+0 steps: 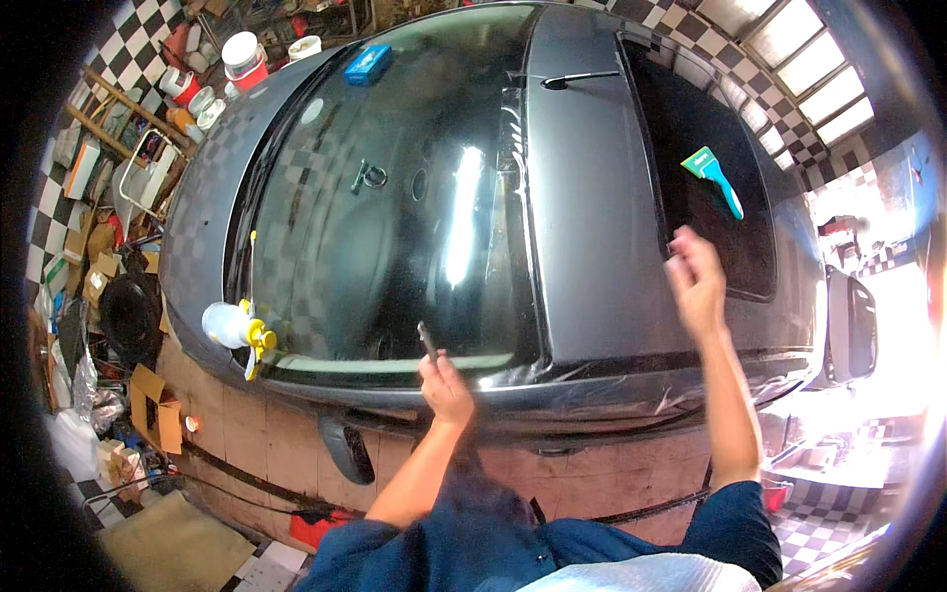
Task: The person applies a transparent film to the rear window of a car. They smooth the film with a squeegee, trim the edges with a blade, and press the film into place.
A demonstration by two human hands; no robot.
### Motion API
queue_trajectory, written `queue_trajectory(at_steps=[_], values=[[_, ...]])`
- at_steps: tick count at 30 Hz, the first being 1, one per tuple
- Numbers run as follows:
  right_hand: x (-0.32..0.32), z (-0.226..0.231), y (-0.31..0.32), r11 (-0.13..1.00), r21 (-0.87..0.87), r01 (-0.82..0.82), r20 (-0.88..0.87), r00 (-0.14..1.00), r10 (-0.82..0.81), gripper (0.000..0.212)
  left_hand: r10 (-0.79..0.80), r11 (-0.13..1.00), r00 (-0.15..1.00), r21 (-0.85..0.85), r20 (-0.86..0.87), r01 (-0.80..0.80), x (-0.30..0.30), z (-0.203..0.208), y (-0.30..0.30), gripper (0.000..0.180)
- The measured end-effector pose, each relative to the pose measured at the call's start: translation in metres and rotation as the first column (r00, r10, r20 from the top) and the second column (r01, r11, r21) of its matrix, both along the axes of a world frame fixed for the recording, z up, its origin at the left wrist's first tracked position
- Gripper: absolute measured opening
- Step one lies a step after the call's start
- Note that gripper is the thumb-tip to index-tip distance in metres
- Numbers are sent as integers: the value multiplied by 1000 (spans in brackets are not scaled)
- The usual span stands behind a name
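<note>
My left hand (446,393) is closed around a slim, dark, knife-like tool (427,341) that points up over the near edge of the windshield (345,286). Its exact kind is too small to make out. My right hand (696,281) is raised over the grey car roof (587,237), close to the edge of the dark glass roof panel (710,128); its fingers are bent and smeared by motion. Beyond it, on that panel, lies a squeegee-like scraper (717,181) with a green head and blue handle.
A spray bottle (232,326) with a yellow top lies at the windshield's left corner. A blue box (368,64) sits on the far glass. Past the hood stand buckets (243,54). The side mirror (346,449) juts toward me; a cardboard box (155,407) is on the floor at left.
</note>
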State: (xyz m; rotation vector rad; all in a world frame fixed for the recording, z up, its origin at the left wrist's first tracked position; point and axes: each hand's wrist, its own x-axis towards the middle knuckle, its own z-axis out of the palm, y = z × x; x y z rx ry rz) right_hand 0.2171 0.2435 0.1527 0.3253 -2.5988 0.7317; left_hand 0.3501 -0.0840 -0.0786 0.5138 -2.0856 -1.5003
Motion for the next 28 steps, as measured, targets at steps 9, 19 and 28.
queue_trajectory(at_steps=[9,19,28], values=[[141,-80,-193,843,-519,-142,492,756,431,44,-132,891,991,435,-23,129,0,38,-10,20],[209,-106,-231,823,-568,13,567,730,381,38,-414,205,903,955,-113,214,81,96,-16,27],[244,-113,-242,816,-541,204,710,630,314,35,-512,-156,799,949,-316,276,120,85,-40,33]])
